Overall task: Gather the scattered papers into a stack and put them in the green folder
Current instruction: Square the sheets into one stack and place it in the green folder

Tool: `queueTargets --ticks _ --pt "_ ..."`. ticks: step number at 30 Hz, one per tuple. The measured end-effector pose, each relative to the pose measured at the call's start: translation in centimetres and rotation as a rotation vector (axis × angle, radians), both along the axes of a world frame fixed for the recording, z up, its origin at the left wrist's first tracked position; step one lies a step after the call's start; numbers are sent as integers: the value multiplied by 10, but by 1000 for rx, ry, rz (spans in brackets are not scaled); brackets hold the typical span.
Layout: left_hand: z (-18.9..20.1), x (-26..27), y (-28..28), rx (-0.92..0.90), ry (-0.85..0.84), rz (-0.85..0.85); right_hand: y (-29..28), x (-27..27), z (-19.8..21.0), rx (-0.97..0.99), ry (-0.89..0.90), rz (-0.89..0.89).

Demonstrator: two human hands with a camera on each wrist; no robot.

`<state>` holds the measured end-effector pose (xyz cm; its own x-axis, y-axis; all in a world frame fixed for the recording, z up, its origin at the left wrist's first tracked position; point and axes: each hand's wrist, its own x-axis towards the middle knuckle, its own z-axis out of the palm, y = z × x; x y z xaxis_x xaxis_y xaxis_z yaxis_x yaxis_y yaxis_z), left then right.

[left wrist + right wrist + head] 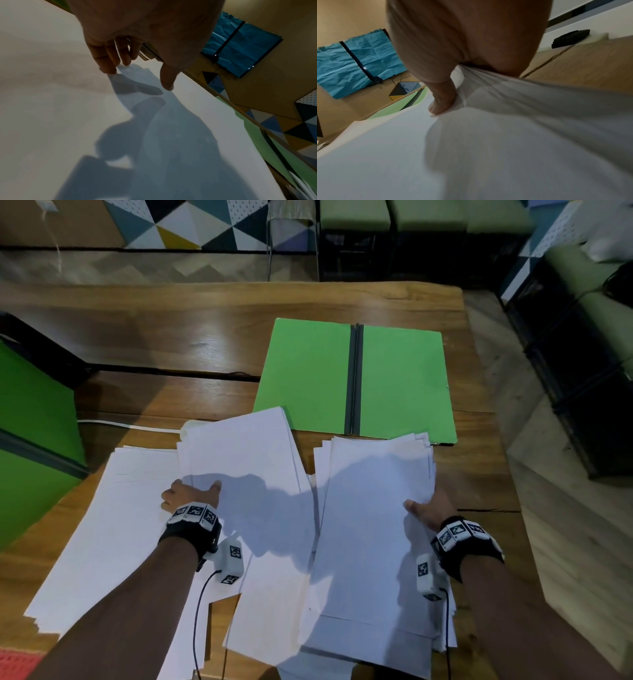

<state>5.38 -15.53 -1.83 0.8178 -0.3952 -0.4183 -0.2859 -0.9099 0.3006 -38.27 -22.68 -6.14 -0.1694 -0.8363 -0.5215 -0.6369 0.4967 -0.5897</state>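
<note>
The left hand (191, 494) lies on the white papers with its fingers (109, 63) spread and loose. The fingertips touch the top sheet, and the thumb touches it a little way off. It holds nothing; it only rests on the paper.

The right hand (428, 506) grips the right edge of another bunch of papers. Its thumb (442, 100) presses on top of the sheets, and the other fingers are hidden under them. The sheets bend where the hand pinches them.

Both wrists wear black bands (191, 529) with small black and white square marks, and a little white box (229, 561) hangs by each wrist with a thin black wire.

The papers lie in three loose piles on the wooden counter (171, 344). The left pile (109, 529) is under the left arm. The middle pile (246, 460) leans across it. The right pile (373, 525) is the one the right hand holds. The sheets are not lined up, and their edges stick out at the corners.

The green folder (305, 374) lies open and flat on the counter, just behind the papers. It has a dark strip down its middle. The far corners of the middle and right piles lie over its near edge.

A big green thing (30, 422) stands at the left side of the counter. Green seats (428, 215) stand on the floor beyond.
</note>
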Motion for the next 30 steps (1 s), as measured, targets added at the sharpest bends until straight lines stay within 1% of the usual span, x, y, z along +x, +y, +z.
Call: queueTargets --ticks 3,6,8,10,13,15,18,19,25,27,30 --pt "1 -3 -10 24 24 18 0 0 -1 -11 -13 3" --pt "2 -3 -15 85 65 37 0 -1 -3 -22 -14 8" --pt "3 -7 -15 120 58 34 0 -2 -5 -27 -18 8" --pt "2 -11 -15 144 33 13 0 -3 -7 -24 -18 7" --pt "2 -17 -19 185 -1 -64 0 -3 -8 -34 -25 11" --pt "3 -23 -24 120 19 -103 0 -4 -8 -40 -24 19" --pt "6 -32 -28 -71 174 -86 -1 -5 -7 -33 -25 28" --pt "6 -35 -28 -112 202 -90 -1 -5 -7 -34 -29 27" --pt "-3 -30 -15 -189 186 -205 2 0 3 -35 -39 14" --pt "-1 -25 -9 -207 173 -195 4 2 8 -47 -54 -1" --pt "11 -9 -6 -259 126 -119 11 5 24 -78 -98 -29"
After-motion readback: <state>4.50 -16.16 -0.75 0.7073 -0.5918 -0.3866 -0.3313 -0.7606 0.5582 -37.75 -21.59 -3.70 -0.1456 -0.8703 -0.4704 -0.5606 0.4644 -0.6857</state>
